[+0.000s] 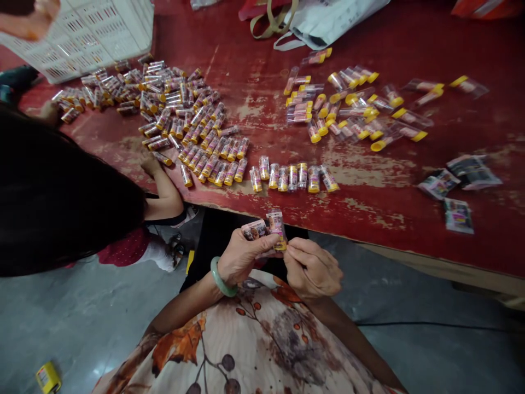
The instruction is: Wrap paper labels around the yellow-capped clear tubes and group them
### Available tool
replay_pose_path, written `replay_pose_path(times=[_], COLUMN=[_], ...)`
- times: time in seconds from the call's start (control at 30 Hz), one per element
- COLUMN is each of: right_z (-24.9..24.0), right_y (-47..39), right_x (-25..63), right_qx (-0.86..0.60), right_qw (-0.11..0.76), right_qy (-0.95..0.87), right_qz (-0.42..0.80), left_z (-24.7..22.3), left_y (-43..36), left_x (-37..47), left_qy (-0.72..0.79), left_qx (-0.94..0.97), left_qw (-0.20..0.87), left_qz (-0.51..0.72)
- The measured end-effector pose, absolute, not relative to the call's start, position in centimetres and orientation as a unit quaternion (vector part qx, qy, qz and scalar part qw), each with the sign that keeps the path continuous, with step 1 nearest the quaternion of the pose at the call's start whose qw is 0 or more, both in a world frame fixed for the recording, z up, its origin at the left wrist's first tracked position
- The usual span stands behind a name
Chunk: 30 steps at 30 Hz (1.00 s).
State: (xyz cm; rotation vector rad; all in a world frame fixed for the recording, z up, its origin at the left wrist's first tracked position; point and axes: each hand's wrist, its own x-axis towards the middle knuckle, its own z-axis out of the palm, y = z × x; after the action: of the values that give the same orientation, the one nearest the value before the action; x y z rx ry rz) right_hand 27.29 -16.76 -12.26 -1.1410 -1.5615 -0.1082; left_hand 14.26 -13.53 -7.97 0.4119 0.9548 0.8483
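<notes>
My left hand point(240, 257), with a green bangle at the wrist, holds a small stack of printed paper slips point(254, 229) below the table's front edge. A small clear tube point(276, 229) with a yellow cap and a printed insert stands between both hands; my right hand point(311, 268) pinches its lower end. Just above, on the red table point(369, 202), a short row of filled tubes point(293, 178) lies side by side.
A large heap of filled tubes point(184, 120) lies left of centre. Empty yellow-capped tubes point(356, 109) lie scattered to the right. Loose printed slips point(457, 189) sit far right. A dark-haired person point(61, 191) leans in at left. A white basket point(94, 33) and bags point(320, 22) stand at the back.
</notes>
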Motion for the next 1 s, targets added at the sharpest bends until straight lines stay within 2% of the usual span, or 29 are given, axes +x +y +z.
replay_pose_path(times=[0.53, 1.0], right_z=[-12.0, -12.2], right_y=[-16.5, -16.1], right_x=[27.5, 27.5], right_qx=[-0.470, -0.467], right_qw=[0.545, 0.551], right_qy=[-0.688, -0.691], right_qz=[-0.096, -0.033], left_z=[-7.8, -9.1], left_y=[-13.7, -13.5], left_x=[14.7, 14.6], left_qy=[0.466, 0.472], left_qx=[0.191, 0.216], left_qw=[0.776, 0.764], left_qz=[0.381, 0.384])
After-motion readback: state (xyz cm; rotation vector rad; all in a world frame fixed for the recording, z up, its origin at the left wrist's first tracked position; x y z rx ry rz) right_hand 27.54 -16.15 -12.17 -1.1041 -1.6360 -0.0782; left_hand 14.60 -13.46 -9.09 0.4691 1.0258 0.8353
